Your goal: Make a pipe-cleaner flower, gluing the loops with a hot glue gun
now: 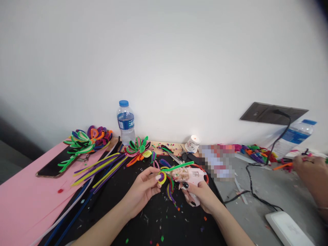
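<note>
My left hand (143, 188) pinches a pipe-cleaner flower (166, 179); my right hand (202, 196) grips the pink glue gun (191, 177), nozzle touching it, above the desk (123, 212).

Bare forearms without sleeves; dark-polished nails on the right hand (202, 196).

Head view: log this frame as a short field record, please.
left hand: pinches a looped pipe-cleaner flower
right hand: grips a pink glue gun, nozzle at the flower
surface: black mat, scraps scattered
behind: water bottle, scissors, finished flowers
far right: another person's hand
</note>
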`<action>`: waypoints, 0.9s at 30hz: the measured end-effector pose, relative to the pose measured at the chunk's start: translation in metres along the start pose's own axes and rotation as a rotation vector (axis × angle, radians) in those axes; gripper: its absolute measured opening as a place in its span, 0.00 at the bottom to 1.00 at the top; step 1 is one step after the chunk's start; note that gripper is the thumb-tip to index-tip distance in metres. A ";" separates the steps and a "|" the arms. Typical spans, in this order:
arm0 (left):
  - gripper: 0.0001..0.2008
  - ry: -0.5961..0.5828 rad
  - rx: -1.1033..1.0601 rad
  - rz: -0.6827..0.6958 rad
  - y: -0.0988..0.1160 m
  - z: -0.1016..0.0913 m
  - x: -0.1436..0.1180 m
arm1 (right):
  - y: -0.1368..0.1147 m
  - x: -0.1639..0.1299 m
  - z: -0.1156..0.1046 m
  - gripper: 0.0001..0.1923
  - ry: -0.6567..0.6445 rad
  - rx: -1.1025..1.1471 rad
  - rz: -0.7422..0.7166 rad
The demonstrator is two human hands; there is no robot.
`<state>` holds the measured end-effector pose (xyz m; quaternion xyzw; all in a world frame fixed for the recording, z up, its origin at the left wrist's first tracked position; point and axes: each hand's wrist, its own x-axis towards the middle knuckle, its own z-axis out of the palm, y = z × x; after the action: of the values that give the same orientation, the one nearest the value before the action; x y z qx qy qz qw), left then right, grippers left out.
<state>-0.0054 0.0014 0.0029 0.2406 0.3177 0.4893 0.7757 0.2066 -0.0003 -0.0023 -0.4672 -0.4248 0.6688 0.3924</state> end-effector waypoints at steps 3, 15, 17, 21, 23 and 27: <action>0.08 -0.004 -0.002 0.002 0.000 0.000 0.001 | 0.000 0.000 0.000 0.17 -0.012 -0.007 0.015; 0.09 0.026 -0.016 0.015 0.001 0.001 0.001 | -0.001 -0.002 -0.001 0.16 -0.041 0.011 0.019; 0.09 0.033 -0.021 0.018 0.001 0.001 0.001 | -0.002 -0.002 -0.001 0.17 -0.044 0.014 0.019; 0.09 0.040 -0.027 0.018 0.001 0.001 0.002 | -0.002 -0.002 -0.001 0.18 -0.042 0.019 0.020; 0.09 0.046 -0.028 0.018 0.002 0.001 0.001 | -0.001 -0.002 0.000 0.18 -0.052 0.017 0.026; 0.09 0.047 -0.031 0.020 0.002 0.001 0.001 | -0.001 -0.003 -0.001 0.18 -0.059 -0.006 0.038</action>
<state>-0.0056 0.0029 0.0050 0.2203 0.3256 0.5074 0.7668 0.2083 -0.0023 -0.0008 -0.4565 -0.4291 0.6882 0.3657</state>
